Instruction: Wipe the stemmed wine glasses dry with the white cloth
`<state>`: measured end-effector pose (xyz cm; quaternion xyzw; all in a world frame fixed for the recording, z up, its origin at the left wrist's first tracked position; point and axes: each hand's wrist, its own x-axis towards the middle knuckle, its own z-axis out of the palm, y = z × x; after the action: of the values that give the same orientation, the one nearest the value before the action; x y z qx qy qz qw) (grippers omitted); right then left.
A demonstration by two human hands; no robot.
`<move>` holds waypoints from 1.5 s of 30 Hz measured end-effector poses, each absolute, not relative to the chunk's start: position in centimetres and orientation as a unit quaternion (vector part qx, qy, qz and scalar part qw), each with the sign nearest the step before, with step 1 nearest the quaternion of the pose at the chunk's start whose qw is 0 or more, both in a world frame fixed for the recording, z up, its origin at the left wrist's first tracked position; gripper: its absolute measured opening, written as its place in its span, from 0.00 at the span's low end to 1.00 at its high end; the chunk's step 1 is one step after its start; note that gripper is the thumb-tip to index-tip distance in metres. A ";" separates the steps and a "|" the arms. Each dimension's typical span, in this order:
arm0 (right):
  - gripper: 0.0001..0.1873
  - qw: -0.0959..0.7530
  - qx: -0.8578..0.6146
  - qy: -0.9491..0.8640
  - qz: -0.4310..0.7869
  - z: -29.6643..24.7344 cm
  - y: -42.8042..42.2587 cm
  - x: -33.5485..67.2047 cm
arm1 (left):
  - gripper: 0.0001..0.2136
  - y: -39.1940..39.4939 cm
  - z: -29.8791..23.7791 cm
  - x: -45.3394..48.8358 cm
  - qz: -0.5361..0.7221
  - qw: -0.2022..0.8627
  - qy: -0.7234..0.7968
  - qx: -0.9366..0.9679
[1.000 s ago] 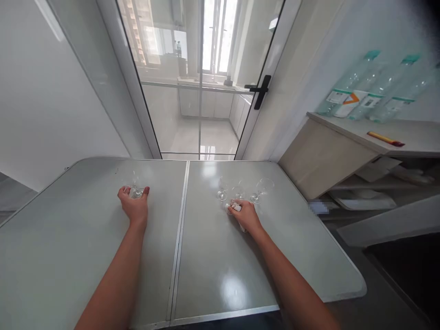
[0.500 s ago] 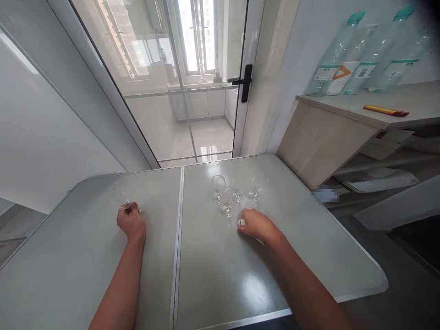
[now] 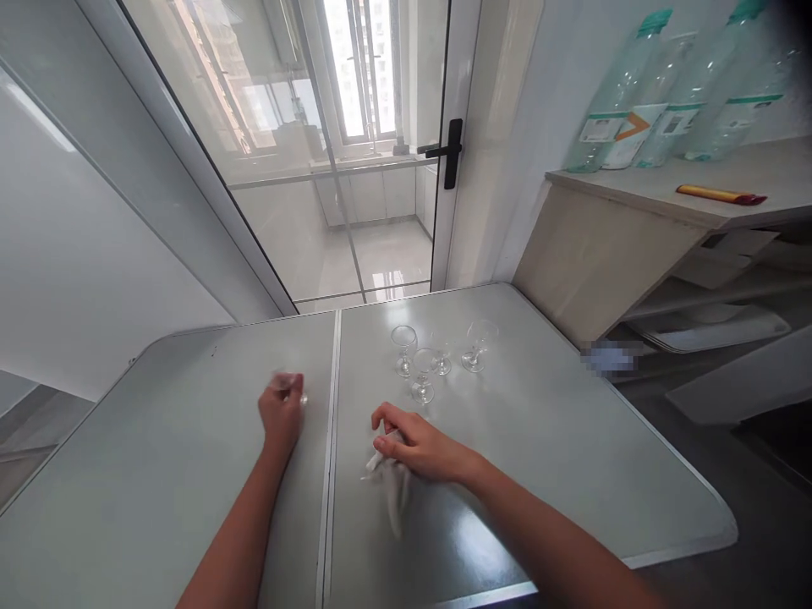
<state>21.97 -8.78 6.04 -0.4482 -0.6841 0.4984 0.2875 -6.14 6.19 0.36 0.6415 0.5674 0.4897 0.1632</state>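
My left hand [image 3: 280,416] is closed around a small clear stemmed glass [image 3: 288,384], held just above the grey table [image 3: 539,440] near its centre seam; the glass is blurred. My right hand [image 3: 415,443] is closed on a white cloth [image 3: 392,484] that hangs down onto the table to the right of the seam. Several more clear stemmed glasses [image 3: 422,375] stand upright in a cluster beyond my right hand, apart from it.
A glass door with a black handle [image 3: 452,152] stands behind the table. To the right, a wooden shelf unit [image 3: 602,245] carries large plastic water bottles [image 3: 618,110] and a yellow-red pen-like object [image 3: 720,195]; papers lie on its lower shelves.
My left hand has carried its glass rightward toward the seam. My right hand has drawn back from the glass cluster toward the left, and the white cloth now shows hanging from it.
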 end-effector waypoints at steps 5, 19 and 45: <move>0.20 0.133 -0.506 -0.695 0.493 5.1 -8.4 23.5 | 0.12 3.9 0.8 -2.4 0.354 -0.011 0.484 0.800; 0.21 0.432 -0.367 -0.343 0.749 6.8 -9.7 22.6 | 0.13 3.2 0.4 -1.5 0.302 -0.016 0.420 0.855; 0.48 0.310 -0.410 -0.781 0.355 6.0 -10.2 21.3 | 0.08 0.6 3.6 -0.1 0.106 0.099 0.263 0.954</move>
<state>21.30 -10.18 6.05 -0.4101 -0.7808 0.3548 0.3103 -0.13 0.64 3.64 0.9538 0.2630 0.1060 0.0989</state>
